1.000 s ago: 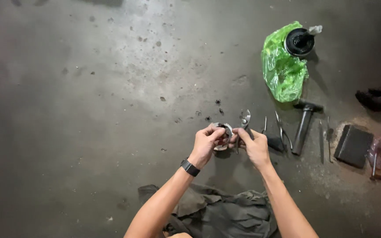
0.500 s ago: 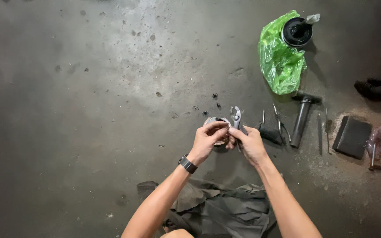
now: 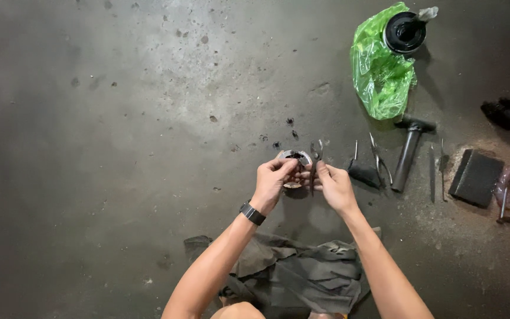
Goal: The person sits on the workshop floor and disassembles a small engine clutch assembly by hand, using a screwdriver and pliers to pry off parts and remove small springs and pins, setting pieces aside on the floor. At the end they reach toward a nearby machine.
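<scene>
- Since the earlier view half a second ago, both hands have kept together at the same spot over the floor; the slim pair of metal pliers (image 3: 314, 162) stands a little more upright than it did, its tips now poking up just past the fingers.
- The left hand (image 3: 271, 182), a black watch (image 3: 253, 213) strapped at its wrist, is closed around the near edge of a small round metal ring-shaped part (image 3: 294, 157), thumb and fingertips pinching it.
- The right hand (image 3: 336, 186) is clenched on the handles of the pliers and touches the left hand; the pliers' nose lies against the right side of the ring part. Whether the nose bites into the part I cannot tell from here.
- The ring part is held just above the grey, stained concrete floor (image 3: 119, 147), straight in front of the person, with a few dark crumbs (image 3: 278, 142) on the floor just beyond it.
- To the right of the hands, on the floor: a small dark scraper-like tool (image 3: 362, 171), a second pair of pliers (image 3: 380, 162), and a black-headed hammer (image 3: 409, 150) lying with its handle toward the person.
- Farther right are two thin metal tools (image 3: 438, 165) and a flat dark rectangular block (image 3: 476, 177).
- Beyond the hammer lies a crumpled bright green plastic bag (image 3: 382, 74) with a round black cup-shaped part (image 3: 405, 32) resting at its top edge.
- A rumpled dark grey cloth (image 3: 302, 274) lies under the forearms.
</scene>
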